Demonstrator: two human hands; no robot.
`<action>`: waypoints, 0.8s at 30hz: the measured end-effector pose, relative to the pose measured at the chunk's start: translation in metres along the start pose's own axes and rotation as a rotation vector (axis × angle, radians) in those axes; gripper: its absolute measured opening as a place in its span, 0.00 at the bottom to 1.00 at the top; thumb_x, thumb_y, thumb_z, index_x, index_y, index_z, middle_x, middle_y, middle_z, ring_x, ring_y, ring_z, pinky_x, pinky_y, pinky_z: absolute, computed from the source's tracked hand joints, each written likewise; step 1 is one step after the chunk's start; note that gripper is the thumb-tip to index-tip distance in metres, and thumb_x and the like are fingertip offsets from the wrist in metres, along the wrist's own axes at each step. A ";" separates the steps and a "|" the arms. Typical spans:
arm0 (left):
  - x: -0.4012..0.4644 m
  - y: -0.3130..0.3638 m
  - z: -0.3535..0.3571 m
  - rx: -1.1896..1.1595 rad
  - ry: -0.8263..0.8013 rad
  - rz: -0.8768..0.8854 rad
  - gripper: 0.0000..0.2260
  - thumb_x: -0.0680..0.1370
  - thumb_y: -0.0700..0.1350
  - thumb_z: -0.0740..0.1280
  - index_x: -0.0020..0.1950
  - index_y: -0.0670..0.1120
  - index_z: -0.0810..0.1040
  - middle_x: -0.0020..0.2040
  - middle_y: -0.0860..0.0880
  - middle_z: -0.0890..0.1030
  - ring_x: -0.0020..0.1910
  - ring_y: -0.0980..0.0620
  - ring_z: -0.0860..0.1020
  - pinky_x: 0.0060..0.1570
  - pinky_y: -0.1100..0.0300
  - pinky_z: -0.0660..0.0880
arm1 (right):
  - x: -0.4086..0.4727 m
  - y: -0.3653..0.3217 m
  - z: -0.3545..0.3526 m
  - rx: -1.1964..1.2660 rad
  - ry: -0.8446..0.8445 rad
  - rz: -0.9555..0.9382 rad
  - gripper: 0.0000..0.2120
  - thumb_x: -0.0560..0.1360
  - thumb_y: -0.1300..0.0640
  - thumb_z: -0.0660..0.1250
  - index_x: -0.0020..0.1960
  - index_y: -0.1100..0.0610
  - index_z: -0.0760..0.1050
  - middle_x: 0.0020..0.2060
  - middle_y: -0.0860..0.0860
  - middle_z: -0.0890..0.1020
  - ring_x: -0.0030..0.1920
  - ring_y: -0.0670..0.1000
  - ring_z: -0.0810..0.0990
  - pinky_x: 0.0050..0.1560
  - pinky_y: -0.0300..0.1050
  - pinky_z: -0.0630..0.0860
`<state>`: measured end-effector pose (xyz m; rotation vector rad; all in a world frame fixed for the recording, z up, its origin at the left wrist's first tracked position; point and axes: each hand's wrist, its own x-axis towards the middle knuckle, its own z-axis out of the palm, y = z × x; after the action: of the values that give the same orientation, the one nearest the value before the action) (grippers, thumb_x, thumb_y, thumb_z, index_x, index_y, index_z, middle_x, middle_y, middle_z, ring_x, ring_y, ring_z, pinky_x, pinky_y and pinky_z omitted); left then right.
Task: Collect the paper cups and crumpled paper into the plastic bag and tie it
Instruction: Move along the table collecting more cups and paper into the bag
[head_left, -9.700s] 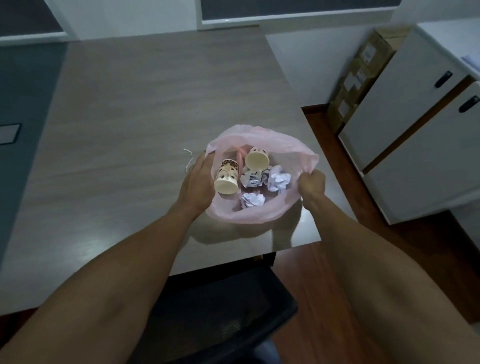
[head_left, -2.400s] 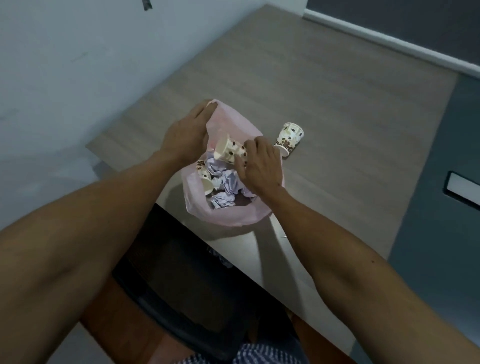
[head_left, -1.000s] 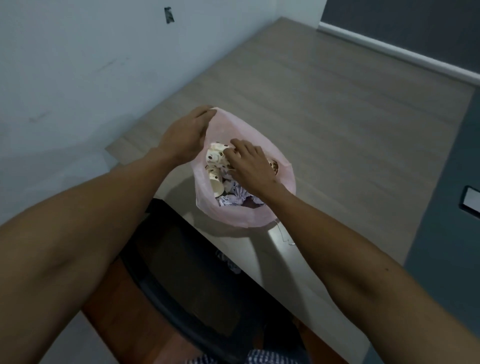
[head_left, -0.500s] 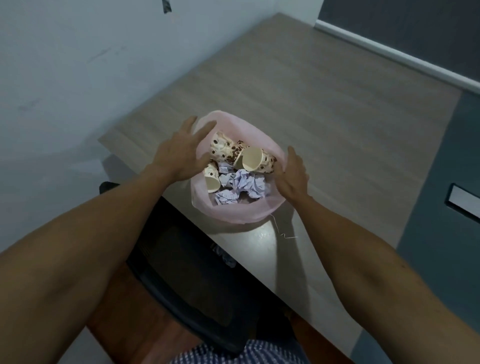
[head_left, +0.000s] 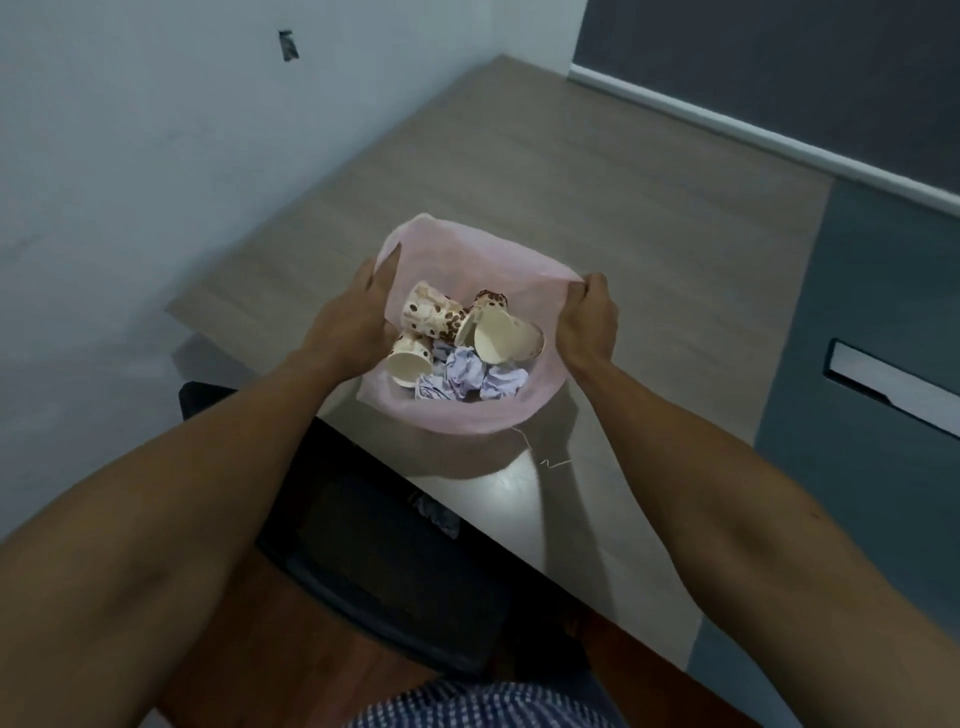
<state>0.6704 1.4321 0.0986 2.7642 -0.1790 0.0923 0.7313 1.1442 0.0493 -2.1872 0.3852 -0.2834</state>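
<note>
Room: pale wall (head_left: 130, 156) on the left, dark panel with a light strip along the far right, reddish wooden floor (head_left: 291, 670) below.
Table: grey wood-grain table (head_left: 597, 171), seen cornerwise; its near corner region carries the bag, and its near edge runs down toward the lower right.
Chair: black chair (head_left: 374, 561) tucked just under the table's near edge.
Plastic bag: pink, thin plastic bag (head_left: 457, 415) standing open-mouthed near the table's near edge, close to the left corner; its rim is stretched wide between the two hands.
Paper cups: several paper cups (head_left: 431, 314) with brown bean-like spots lie tumbled inside the bag, toward its far and left side; one cup (head_left: 506, 340) lies tilted with its pale mouth facing up, another small one (head_left: 409, 361) lies against the left wall of the bag.
Crumpled paper: balls of white crumpled paper (head_left: 465, 382) sit inside the bag, at its near side, touching the cups.
Left hand: left hand (head_left: 358, 317) grips the bag's left rim, fingers curled around the plastic, thumb pointing away along the edge.
Right hand: right hand (head_left: 589, 319) is closed on the bag's right rim, pinching the plastic at its fingertips.
Thread: thin pale thread (head_left: 545, 457) lies on the table just beside the bag's near side.
Clothing: checked fabric (head_left: 488, 706) at the bottom of the view.
</note>
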 end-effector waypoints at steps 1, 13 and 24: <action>0.004 0.008 0.001 -0.001 0.007 -0.002 0.44 0.73 0.42 0.66 0.82 0.56 0.44 0.78 0.43 0.60 0.49 0.33 0.77 0.40 0.50 0.71 | 0.000 0.001 -0.009 0.002 0.026 -0.002 0.10 0.83 0.53 0.53 0.52 0.56 0.71 0.48 0.55 0.80 0.47 0.58 0.77 0.45 0.50 0.71; 0.023 0.144 0.032 -0.109 -0.040 0.165 0.48 0.72 0.36 0.67 0.83 0.53 0.42 0.82 0.45 0.52 0.49 0.32 0.78 0.40 0.51 0.69 | -0.004 0.046 -0.157 -0.029 0.309 0.031 0.09 0.82 0.49 0.58 0.52 0.55 0.69 0.40 0.48 0.77 0.43 0.56 0.78 0.43 0.50 0.74; -0.006 0.244 0.083 -0.133 -0.088 0.228 0.49 0.72 0.34 0.66 0.82 0.54 0.37 0.82 0.47 0.49 0.35 0.41 0.74 0.33 0.53 0.69 | -0.032 0.126 -0.268 -0.155 0.348 0.210 0.19 0.83 0.40 0.53 0.51 0.56 0.68 0.43 0.53 0.75 0.44 0.57 0.74 0.46 0.49 0.69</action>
<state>0.6344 1.1768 0.1076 2.6075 -0.5044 0.0162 0.5900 0.8878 0.1056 -2.2248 0.8494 -0.5343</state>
